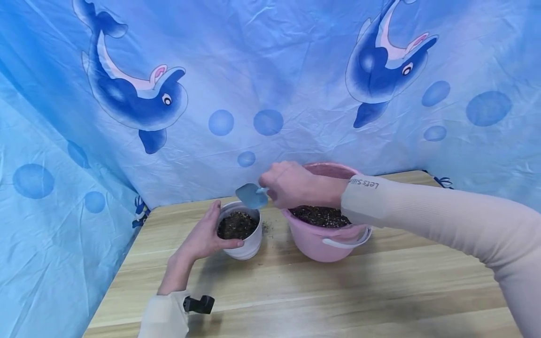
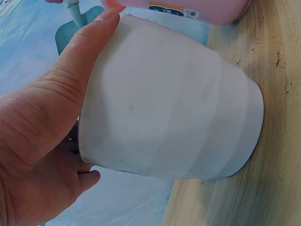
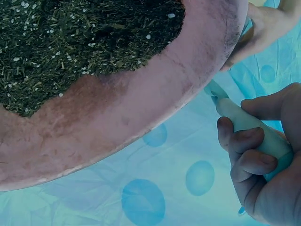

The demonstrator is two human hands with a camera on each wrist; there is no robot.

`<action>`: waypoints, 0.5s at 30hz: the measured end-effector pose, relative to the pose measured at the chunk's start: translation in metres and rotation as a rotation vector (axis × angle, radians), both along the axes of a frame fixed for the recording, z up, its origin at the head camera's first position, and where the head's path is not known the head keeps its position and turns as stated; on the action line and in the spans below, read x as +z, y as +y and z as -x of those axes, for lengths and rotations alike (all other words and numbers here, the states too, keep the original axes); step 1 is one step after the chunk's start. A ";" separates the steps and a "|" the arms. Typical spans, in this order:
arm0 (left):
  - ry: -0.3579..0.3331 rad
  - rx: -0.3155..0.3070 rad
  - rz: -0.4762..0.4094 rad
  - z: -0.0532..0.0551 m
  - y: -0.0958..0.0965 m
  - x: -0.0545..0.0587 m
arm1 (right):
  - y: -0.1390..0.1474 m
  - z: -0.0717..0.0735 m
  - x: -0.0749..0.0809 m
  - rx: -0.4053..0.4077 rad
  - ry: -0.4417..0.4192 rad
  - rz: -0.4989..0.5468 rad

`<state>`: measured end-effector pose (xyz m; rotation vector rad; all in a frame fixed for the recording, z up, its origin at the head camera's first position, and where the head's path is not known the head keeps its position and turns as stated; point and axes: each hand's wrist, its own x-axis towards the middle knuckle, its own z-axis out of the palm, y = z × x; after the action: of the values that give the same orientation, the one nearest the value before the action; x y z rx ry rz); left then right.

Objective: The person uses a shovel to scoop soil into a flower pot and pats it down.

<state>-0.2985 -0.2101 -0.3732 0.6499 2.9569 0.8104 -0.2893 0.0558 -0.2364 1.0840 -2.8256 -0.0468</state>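
Note:
My left hand (image 1: 207, 234) holds a white flowerpot (image 2: 164, 103) at its rim, thumb on the near side and fingers round the left. Dark soil (image 1: 238, 226) fills much of the pot, which stands on the table. With curled fingers, my right hand (image 3: 268, 160) grips the pale blue-green handle of a small trowel (image 1: 252, 196). The trowel's blade overlaps the back right of the pot's rim in the head view. Beneath my right wrist is a pink bucket (image 1: 319, 244) of dark soil with white specks (image 3: 84, 42); the forearm hides part of its opening.
A white carrying handle (image 1: 347, 243) hangs at the bucket's front right. Loose soil crumbs (image 1: 267, 227) lie on the wooden table (image 1: 270, 300) between pot and bucket. A blue curtain (image 1: 253, 56) printed with dolphins rises behind the table. A black clip-like device (image 1: 199, 304) sits at my left cuff.

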 end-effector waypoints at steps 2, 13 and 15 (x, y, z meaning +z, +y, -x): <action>0.001 0.000 0.000 0.000 0.000 0.001 | 0.002 0.000 0.001 -0.002 -0.007 0.012; -0.006 -0.005 0.021 0.000 0.005 0.012 | 0.022 -0.003 0.013 -0.017 -0.082 0.138; -0.001 -0.010 0.021 0.001 0.008 0.015 | 0.028 -0.005 0.016 -0.030 -0.094 0.160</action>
<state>-0.2992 -0.2023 -0.3581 0.6625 2.9546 0.7782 -0.2839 0.0836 -0.2208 1.0350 -2.8682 0.2302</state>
